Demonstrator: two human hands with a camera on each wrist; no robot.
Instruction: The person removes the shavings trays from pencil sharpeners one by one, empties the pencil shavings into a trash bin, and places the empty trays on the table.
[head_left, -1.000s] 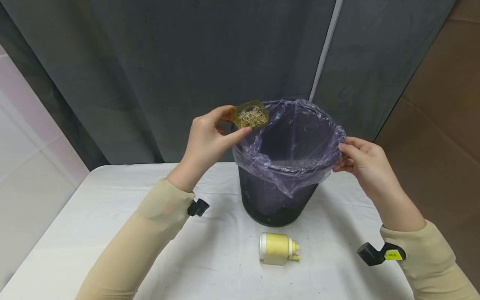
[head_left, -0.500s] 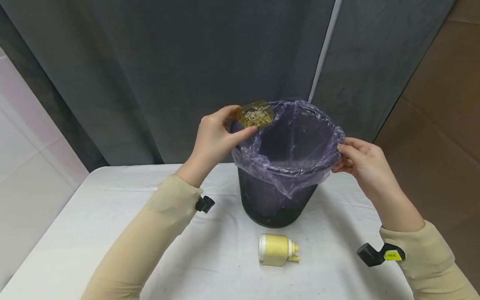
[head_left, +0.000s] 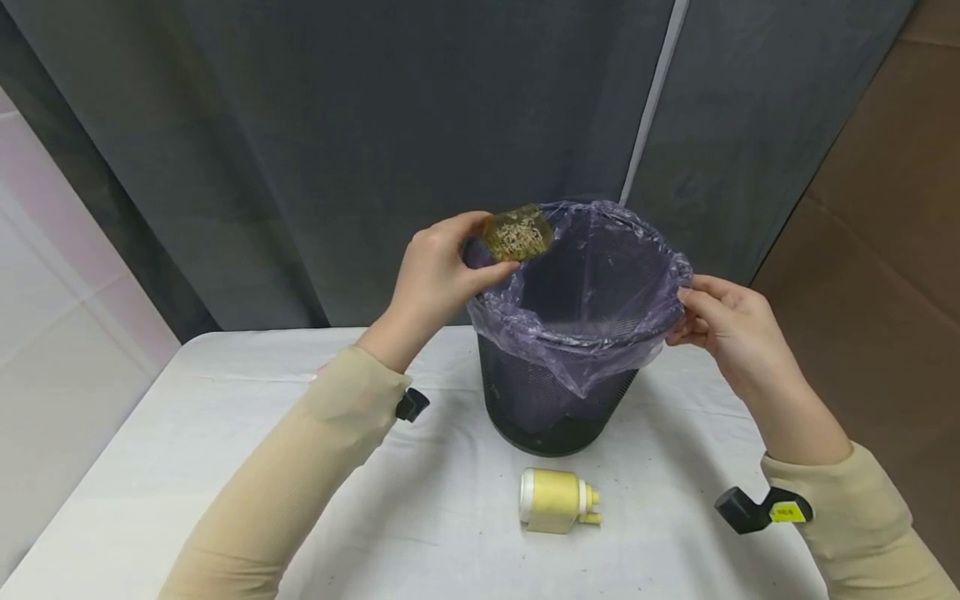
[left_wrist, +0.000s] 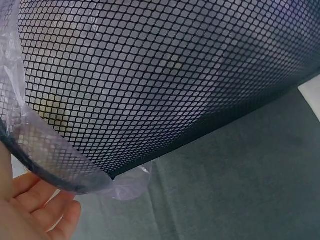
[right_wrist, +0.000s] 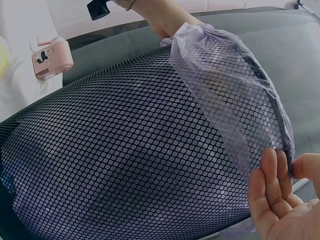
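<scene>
My left hand [head_left: 438,271] pinches a small see-through yellow shavings tray [head_left: 519,235] between thumb and fingers. Pale and greenish shavings lie in it, and it is tilted over the left rim of a black mesh bin [head_left: 555,425]. A thin purple bag [head_left: 517,321] lines the bin and folds over its rim. At the right side my right hand [head_left: 738,333] grips the rim and bag, thumb on one side and fingers on the other, as the right wrist view also shows. In the left wrist view the mesh and bag hide the tray.
In front of the bin a yellow-and-white device [head_left: 553,500], apparently a pencil sharpener, lies on the white tablecloth [head_left: 420,517]. A pink box-like object [right_wrist: 52,59] stands left in the right wrist view. A dark grey curtain [head_left: 420,108] hangs behind the table.
My left hand has moved right with the tray, further over the bin's rim, and the tray has tipped more. My right hand keeps its grip on the rim.
</scene>
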